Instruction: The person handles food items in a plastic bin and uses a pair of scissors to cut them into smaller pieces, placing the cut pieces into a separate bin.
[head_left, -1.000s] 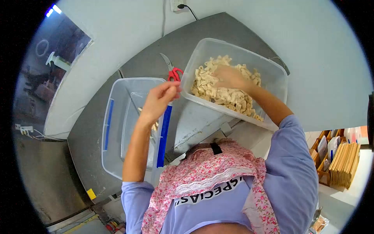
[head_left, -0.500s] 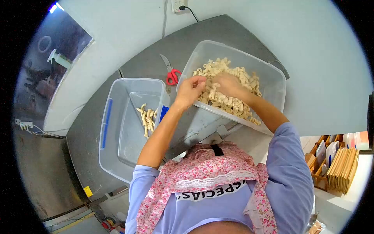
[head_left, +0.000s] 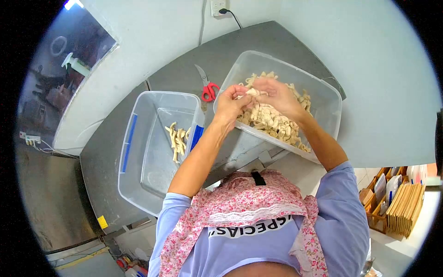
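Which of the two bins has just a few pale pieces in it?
The left bin, the one with blue clips, left of the red-handled scissors; the right bin holds a large heap.

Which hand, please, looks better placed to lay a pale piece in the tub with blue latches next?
Probably the left hand: it is nearer the blue-latched tub, while the right hand is farther across, over the pile in the fuller tub.
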The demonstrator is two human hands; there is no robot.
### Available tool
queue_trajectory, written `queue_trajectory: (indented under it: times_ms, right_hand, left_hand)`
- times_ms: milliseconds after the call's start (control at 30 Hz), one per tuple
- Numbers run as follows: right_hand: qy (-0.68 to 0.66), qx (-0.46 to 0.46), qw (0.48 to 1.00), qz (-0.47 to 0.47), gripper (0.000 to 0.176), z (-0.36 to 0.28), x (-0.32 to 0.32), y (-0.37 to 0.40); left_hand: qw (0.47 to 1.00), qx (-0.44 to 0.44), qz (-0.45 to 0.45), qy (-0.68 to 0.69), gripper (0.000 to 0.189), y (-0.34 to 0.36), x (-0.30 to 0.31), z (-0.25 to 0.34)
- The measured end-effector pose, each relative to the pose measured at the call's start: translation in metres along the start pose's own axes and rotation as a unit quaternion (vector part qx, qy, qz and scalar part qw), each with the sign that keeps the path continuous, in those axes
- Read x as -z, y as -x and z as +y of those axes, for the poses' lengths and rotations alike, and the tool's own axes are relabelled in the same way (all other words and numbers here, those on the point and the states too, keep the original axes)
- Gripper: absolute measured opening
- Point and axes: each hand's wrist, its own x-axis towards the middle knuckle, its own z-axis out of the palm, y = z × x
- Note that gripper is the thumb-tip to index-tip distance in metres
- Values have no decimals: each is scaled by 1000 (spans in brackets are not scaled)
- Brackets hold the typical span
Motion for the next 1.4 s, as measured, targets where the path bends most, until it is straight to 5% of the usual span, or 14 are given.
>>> queue_trajectory:
  times_ms: [167, 300, 433, 600, 733, 833, 933, 1033, 1233, 1400]
  right_hand:
    - [156, -45, 987, -5, 32, -28, 5, 8]
    - [287, 111, 951, 12, 36, -20, 9, 8]
    - [-36, -37, 999, -17, 40, -23, 8, 13]
    - [-29, -9, 999, 23, 41, -19, 4, 15]
    - [5, -14, 997, 75, 41, -27, -2, 18]
    - [79, 8, 992, 100, 44, -27, 2, 18]
    - [68, 9, 993, 98, 46, -20, -3, 20]
    - [-56, -1, 994, 97, 47, -20, -3, 20]
    - [-31, 14, 984, 172, 43, -24, -6, 25]
    - [155, 103, 962, 199, 39, -28, -8, 29]
  left_hand:
    - [993, 33, -60, 100, 15, 1, 1, 6]
    - [999, -1, -36, 40, 27, 4, -3, 3]
    - [996, -78, -26, -44, 32, 9, -12, 2]
    - [975, -175, -38, -135, 33, 7, -17, -2]
    - [987, -76, -28, -139, 25, 11, -17, 5]
    - [999, -51, 11, -5, 20, 12, -19, 4]
    - [995, -72, 48, -39, 17, 14, -27, 2]
    - [961, -199, 45, -188, 16, 10, -26, -7]
    - [873, -265, 14, -408, 17, 18, -29, 11]
    - [753, -380, -2, -538, 14, 15, -31, 15]
